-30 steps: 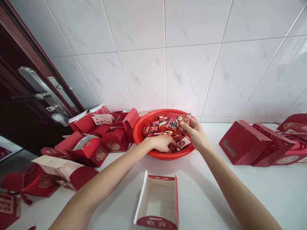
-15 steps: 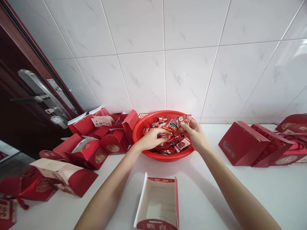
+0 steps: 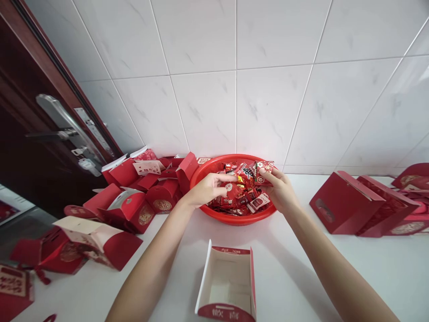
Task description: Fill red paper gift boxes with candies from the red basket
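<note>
A red plastic basket [image 3: 234, 220] stands against the tiled wall, full of red-wrapped sweets [image 3: 236, 199]. My right hand [image 3: 280, 188] pinches a patterned red packet [image 3: 264, 172] over the basket's right side. Over the left side reaches my left hand [image 3: 208, 189], thumb and forefinger apart, close to the wrappers; whether it touches one is hard to tell. Nearer to me lies an open red box [image 3: 231, 281] with a pale, bare inside, between my forearms.
Several red gift boxes [image 3: 129, 210] crowd the left of the white table [image 3: 284, 277]. More red boxes [image 3: 345, 203] stand at the right. A dark door with a metal handle [image 3: 70, 129] is at the far left.
The view has shifted slightly, moving everything a little to the right. My left thumb and forefinger have spread wider above the sweets. My right hand still holds the patterned packet.
</note>
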`<control>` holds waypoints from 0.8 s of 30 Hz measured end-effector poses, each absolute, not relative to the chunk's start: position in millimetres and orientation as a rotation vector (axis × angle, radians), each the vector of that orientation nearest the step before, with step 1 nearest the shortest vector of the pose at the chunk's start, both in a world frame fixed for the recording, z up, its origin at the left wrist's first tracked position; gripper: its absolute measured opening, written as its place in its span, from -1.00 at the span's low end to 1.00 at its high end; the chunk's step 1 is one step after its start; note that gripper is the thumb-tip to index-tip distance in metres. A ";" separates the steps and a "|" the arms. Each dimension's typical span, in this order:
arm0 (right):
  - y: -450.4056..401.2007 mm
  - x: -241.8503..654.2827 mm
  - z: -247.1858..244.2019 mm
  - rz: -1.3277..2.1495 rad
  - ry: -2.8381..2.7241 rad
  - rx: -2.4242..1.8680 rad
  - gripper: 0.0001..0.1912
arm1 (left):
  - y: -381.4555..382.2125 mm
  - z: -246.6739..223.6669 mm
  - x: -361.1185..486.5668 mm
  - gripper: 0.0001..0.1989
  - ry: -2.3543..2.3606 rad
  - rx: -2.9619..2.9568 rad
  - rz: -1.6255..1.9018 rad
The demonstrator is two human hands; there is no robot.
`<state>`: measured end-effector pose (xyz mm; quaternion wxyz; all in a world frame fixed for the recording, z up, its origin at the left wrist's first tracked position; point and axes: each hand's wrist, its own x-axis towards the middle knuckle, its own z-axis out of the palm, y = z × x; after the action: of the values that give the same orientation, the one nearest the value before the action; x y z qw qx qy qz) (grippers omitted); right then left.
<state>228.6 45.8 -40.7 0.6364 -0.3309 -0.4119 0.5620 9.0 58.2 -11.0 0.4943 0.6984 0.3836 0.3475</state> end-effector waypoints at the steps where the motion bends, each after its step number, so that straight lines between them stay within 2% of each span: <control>1: 44.6 228.5 -38.7 1.307 -0.921 -0.749 -0.63 | 56.5 -8.8 8.7 -0.51 0.943 1.702 0.857; 13: 28.6 217.3 -30.1 1.405 -0.906 -0.681 -0.68 | 40.8 0.6 3.1 -0.48 1.008 1.745 0.922; 17: 25.5 216.6 -27.9 1.399 -0.903 -0.696 -0.73 | 40.2 1.6 4.4 -0.51 0.972 1.736 0.966; 24: 16.4 209.1 -27.2 1.376 -0.981 -0.737 -0.69 | 38.1 6.9 -1.9 -0.61 0.885 1.670 0.864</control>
<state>209.1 16.4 -27.2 0.6045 -0.3185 -0.4239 0.5945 -1.9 38.1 6.9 0.5070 0.6928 0.3669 0.3582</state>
